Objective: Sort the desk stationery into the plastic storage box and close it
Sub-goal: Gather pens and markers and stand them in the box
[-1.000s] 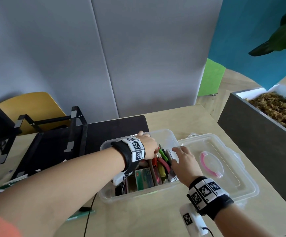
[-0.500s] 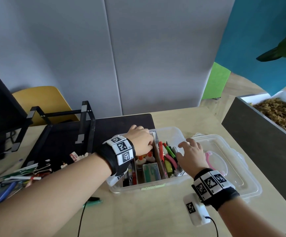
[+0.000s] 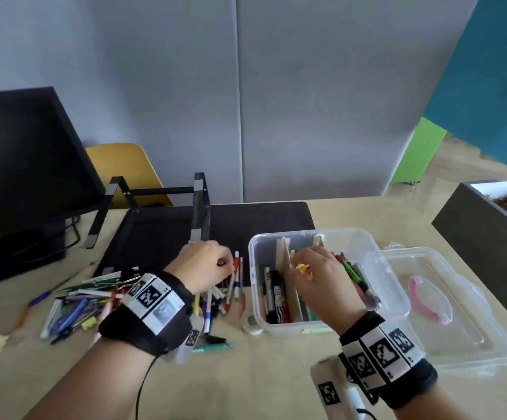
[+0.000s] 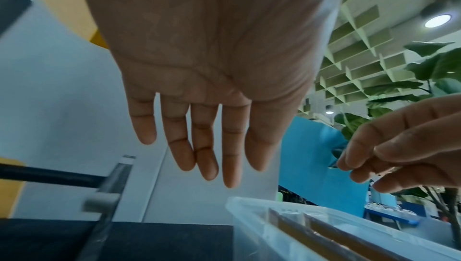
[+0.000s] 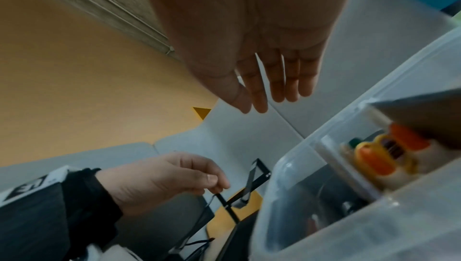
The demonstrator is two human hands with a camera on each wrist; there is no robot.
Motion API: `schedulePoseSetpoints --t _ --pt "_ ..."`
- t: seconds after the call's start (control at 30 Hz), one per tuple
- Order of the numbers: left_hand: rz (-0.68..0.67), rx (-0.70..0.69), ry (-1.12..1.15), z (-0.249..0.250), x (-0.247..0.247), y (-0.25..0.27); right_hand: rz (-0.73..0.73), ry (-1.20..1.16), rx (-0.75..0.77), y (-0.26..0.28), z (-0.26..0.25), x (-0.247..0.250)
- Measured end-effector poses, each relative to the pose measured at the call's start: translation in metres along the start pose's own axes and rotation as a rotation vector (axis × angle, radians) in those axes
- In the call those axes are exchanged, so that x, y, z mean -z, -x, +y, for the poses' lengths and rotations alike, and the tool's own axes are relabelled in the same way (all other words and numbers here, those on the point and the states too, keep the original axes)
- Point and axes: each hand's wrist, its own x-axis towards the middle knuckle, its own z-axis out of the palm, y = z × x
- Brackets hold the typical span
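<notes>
The clear plastic storage box (image 3: 364, 253) stands lidless near the worktop's (image 3: 261, 374) right edge. The left hand (image 3: 203, 265) hovers empty, fingers relaxed, over loose pens (image 3: 94, 301); the right hand (image 3: 322, 283), fingers extended, hovers over the box.

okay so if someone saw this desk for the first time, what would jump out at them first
Probably the clear plastic storage box, open and packed with upright pens and markers, with both empty hands, the left hand and right hand, at it. Left of it lies a messy heap of loose pens; the lid rests to its right.
</notes>
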Motion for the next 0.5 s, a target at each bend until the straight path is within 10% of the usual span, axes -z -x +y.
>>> schedulePoseSetpoints --t 0.5 --pt "-0.234 0.297 0.109 -0.145 -0.046 0.078 -0.435 -0.022 -0.01 0.013 -0.088 -0.12"
